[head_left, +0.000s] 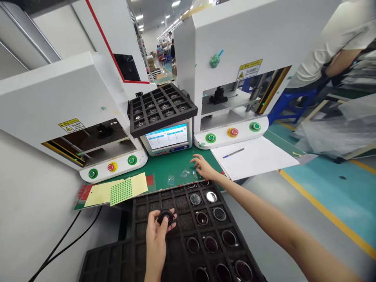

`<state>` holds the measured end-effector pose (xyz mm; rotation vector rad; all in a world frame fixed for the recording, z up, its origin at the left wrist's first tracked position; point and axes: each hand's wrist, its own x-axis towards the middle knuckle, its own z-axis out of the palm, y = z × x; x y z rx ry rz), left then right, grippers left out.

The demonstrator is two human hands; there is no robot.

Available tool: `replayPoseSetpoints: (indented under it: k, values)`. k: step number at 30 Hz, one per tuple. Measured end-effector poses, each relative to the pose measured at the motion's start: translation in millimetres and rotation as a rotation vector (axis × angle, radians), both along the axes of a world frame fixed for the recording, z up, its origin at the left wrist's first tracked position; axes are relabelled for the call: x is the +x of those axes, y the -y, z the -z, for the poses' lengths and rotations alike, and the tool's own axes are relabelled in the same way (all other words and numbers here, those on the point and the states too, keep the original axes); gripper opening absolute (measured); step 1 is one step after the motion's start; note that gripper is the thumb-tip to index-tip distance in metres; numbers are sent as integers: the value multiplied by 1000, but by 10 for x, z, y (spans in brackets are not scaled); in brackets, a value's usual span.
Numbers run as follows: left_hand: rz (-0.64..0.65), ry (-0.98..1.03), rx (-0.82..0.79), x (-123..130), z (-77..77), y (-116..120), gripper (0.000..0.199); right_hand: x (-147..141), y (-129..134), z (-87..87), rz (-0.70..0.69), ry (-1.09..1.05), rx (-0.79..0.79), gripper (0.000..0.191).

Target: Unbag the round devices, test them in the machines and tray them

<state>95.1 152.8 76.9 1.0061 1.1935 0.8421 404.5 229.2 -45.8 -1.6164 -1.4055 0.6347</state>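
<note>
Black round part [165,216], gripped at its rim by the closed fingers of the left hand [157,232], sits lifted just above the dark foam tray [176,235]. That keeps it clear of the tray pockets.

Beyond both hands stand two white press machines [67,113], one further left and one [235,58] behind the right hand, each with green and red buttons facing the person, probably so that they are easy to press. Between them a second black tray [161,107] rests tilted on top of a small screen [167,137], which shows its filled pockets to the person.

Under the right hand lies the green bench [164,168]. The right hand [204,167] is stretched forward over it, fingers spread and pressing down beside some small clear plastic bits [185,173]; it clamps nothing. To the right of that hand lies a white sheet [255,158] with a pen [234,152] on it.

Left of the left hand, a yellow sheet of green dot stickers [125,190] lies flat on the bench edge. Just right of the held part, several tray pockets hold round rings and lenses [210,196].

At far right another person's sleeve [329,35] leans in.
</note>
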Motion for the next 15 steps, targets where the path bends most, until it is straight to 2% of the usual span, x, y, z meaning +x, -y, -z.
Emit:
replayPoseSetpoints:
  k: [6,9,15]
  values:
    - [104,-79,69,80,-19,69,58,33,5,-10,-5,5,14,33]
    - [148,-90,53,97,-10,104,61,-12,-28,-64,-27,-7,12,32]
    - [83,-46,35,94,-41,136,59,-47,54,-292,-4,-145,58,27]
